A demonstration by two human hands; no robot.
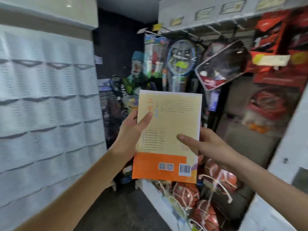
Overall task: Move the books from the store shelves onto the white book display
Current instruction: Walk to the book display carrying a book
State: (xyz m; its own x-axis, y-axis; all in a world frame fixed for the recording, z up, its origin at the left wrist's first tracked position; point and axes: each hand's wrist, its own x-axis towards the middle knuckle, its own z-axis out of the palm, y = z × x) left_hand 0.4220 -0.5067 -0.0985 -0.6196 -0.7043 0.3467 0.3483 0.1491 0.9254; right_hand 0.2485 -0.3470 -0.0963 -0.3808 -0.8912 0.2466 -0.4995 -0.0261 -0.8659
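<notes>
Book held upright between both hands, back cover toward the camera.
The left hand (pixel 131 130) grips the book (pixel 168 135) at its left edge, thumb on the cover; the right hand (pixel 206 147) grips the right edge, thumb pressed on the cover. White book display (pixel 46 100) lies left of the left hand.

Dim, uneven indoor light, brightest on the white display (pixel 46 97). Motion blur smears the shelves (pixel 266 64) (worst at right). Wide-angle distortion bends the edges.

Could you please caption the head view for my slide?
Both hands, left and right, hold a yellow-and-orange book upright between store shelves.
</notes>
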